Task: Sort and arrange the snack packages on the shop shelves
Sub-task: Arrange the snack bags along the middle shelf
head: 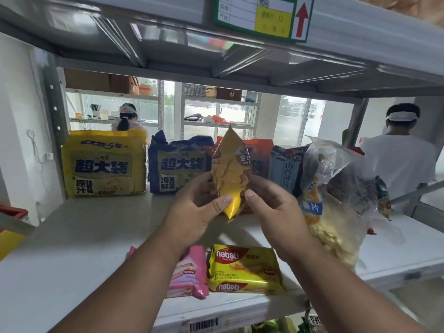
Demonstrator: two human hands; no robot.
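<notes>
- I see the left hand (pixel 195 207) and right hand (pixel 271 207) pinching one yellow snack packet (pixel 230 174) edge-on, thumbs on its lower end, held above the white shelf (pixel 79 241).
- Below the wrists: yellow wafer pack (pixel 242 270) lying flat beside a pink wafer pack (pixel 189 272).
- Behind: yellow multipack (pixel 103 164), blue multipack (pixel 180 164), upright.
- Right: clear bag (pixel 336 188) holding pale chips.

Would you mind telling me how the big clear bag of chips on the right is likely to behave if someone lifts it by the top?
The clear bag would probably sag and fold: its film is crinkled and loose at the top. The pale chips sit low, so the weight likely hangs at the bottom. It leans against the blue box, so it may slump if that moves. The contents look brittle.
</notes>
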